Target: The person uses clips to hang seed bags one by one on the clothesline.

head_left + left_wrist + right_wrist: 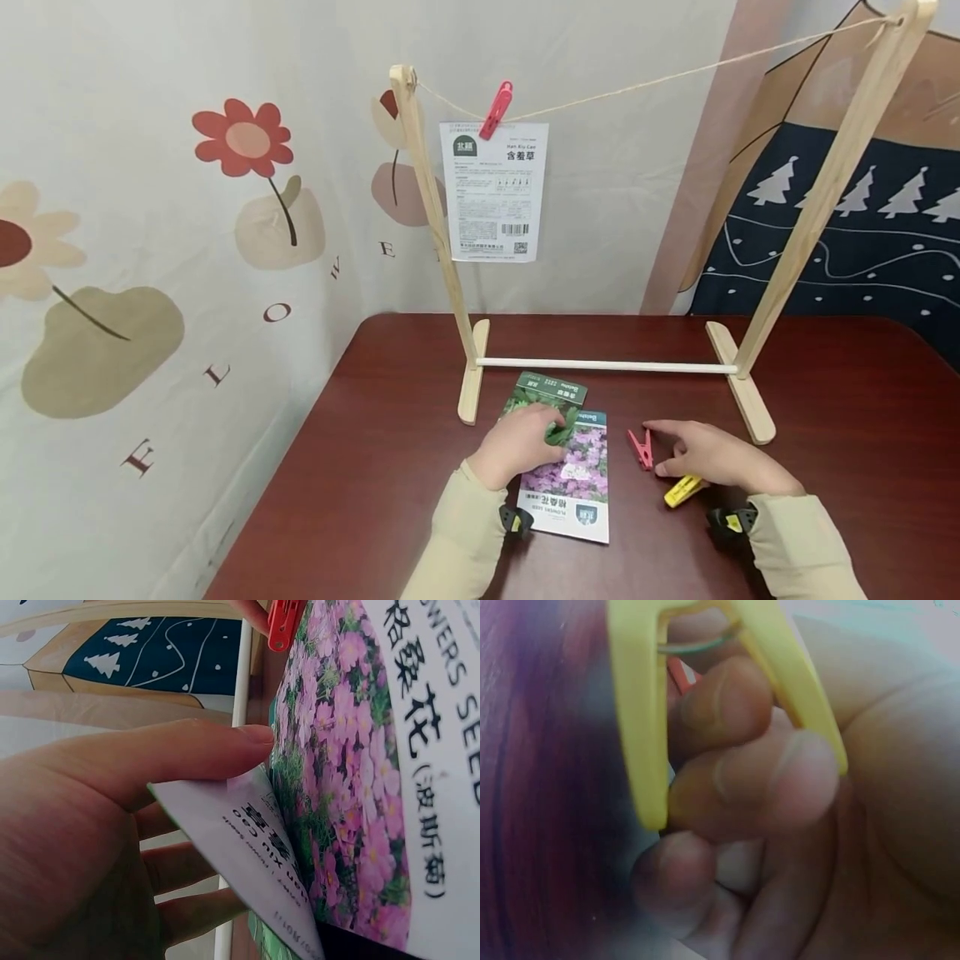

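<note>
In the head view, my left hand pinches the near edge of a green seed packet; in the left wrist view that edge is bent up under the thumb. A pink-flower seed packet lies beside it, partly overlapping. My right hand reaches over a red clothespin, index fingertip at its handle end, thumb close to its other end. Just below that hand is a yellow clothespin. Its two spread handles stand in front of the curled fingers in the right wrist view.
Behind the packets stands a wooden frame with a white crossbar low down. A sagging string joins its posts. From it hangs a white printed packet, held by another red clothespin. A patterned curtain covers the back.
</note>
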Tool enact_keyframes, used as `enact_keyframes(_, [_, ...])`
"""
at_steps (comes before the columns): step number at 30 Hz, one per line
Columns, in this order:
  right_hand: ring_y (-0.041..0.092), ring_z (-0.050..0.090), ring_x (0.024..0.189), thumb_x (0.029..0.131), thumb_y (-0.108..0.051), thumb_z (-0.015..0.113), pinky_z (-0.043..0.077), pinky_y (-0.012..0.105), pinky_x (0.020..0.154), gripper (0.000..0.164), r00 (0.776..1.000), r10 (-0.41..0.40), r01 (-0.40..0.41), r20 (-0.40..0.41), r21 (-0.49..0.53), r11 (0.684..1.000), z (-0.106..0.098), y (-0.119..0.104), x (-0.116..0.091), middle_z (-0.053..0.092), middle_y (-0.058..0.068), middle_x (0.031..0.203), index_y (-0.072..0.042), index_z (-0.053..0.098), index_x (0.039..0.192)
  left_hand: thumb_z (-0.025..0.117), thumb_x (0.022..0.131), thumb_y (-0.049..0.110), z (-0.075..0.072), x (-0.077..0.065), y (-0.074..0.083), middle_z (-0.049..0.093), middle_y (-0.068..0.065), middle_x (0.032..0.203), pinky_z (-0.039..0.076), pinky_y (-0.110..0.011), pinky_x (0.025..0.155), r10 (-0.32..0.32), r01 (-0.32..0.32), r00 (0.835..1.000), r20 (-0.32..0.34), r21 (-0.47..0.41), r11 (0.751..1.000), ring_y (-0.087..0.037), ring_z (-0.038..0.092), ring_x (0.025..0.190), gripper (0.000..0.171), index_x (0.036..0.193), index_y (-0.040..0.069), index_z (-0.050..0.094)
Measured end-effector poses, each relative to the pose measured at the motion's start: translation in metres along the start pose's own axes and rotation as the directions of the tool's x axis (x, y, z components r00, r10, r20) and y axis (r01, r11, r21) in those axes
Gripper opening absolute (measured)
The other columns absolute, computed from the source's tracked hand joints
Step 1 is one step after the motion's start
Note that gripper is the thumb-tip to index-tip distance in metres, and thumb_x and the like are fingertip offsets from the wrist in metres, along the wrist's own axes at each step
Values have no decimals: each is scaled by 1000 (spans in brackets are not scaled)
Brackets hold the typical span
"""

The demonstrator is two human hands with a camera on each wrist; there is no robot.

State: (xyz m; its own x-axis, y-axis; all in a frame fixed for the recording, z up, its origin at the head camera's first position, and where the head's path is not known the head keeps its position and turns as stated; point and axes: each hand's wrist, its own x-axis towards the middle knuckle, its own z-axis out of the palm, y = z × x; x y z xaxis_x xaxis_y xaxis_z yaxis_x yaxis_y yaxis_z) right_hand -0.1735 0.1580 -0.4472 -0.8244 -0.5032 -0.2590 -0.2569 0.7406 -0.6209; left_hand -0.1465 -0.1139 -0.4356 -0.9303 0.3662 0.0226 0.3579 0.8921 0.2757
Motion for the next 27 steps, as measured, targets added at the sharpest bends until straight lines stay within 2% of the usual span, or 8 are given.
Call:
enact_keyframes(7, [15, 44, 47, 78, -29, 67, 37, 27, 43, 63, 997, 17, -19, -74, -16, 1000, -3, 7, 2, 46, 1, 57, -6, 42, 131, 62, 78, 30, 0, 3, -1, 57, 1, 114, 45, -35, 82, -1, 1, 1000, 0, 1, 1000, -17, 55, 101, 32, 108, 18, 63])
enact_keyframes(13, [15, 46, 42, 82, -30, 63, 41, 29, 41, 61, 995, 19, -13, -98, 70, 997, -5, 14, 3, 48, 1, 55, -3, 39, 131, 57, 78, 27, -1, 4, -1, 55, 0, 118, 44, -35, 85, -34, 34, 999, 7, -4, 999, -19, 53, 105, 35, 110, 15, 62])
enact_keyframes(16, [16, 48, 44, 82, -32, 63, 42, 29, 42, 60, 996, 9, 0, -86, 103, 995, -7, 15, 3, 49, 2, 59, -3, 41, 129, 57, 77, 27, -2, 4, -2, 55, 0, 117, 43, -34, 86, -43, 43, 999, 14, -11, 999, -18, 52, 105, 36, 111, 14, 61])
enact_keyframes(20, [17, 50, 50, 82, -33, 63, 43, 29, 44, 60, 999, -40, 44, -31, 155, 987, -10, 20, 2, 50, 3, 61, -2, 42, 128, 58, 78, 27, -3, 4, -3, 56, 0, 117, 43, -33, 86, -40, 40, 999, 16, -14, 999, -18, 53, 105, 36, 111, 15, 61])
enact_keyframes(27, [16, 50, 54, 80, -25, 66, 42, 27, 46, 62, 987, -157, 146, 39, 213, 966, -16, 27, -4, 53, 5, 68, 2, 39, 128, 59, 77, 23, -4, 4, -6, 57, 1, 115, 44, -32, 84, -31, 31, 999, 24, -19, 999, -15, 53, 104, 35, 111, 16, 61])
